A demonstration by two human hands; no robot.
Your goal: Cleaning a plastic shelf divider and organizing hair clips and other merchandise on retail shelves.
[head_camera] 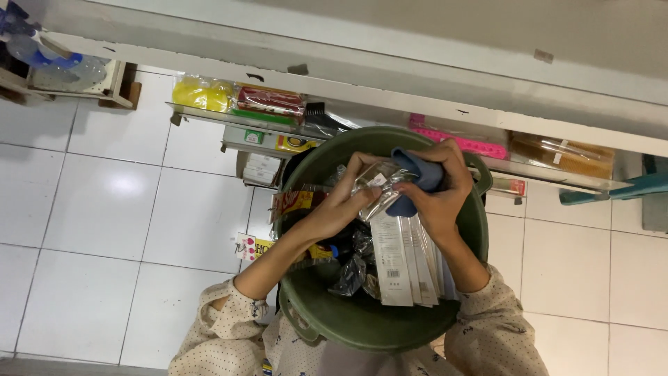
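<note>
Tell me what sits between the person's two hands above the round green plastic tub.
In the head view, a clear shiny plastic packet sits between left hand and right hand, which also holds a blue cloth.

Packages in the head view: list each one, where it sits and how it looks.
Flat packs: upright in the green tub, long, white and grey.
Clear packet: in the left hand, shiny.
Yellow bag: shelf, upper left.
Red packet: beside it.
Pink pack: shelf behind the tub.
Brown pack: shelf, right.
</note>
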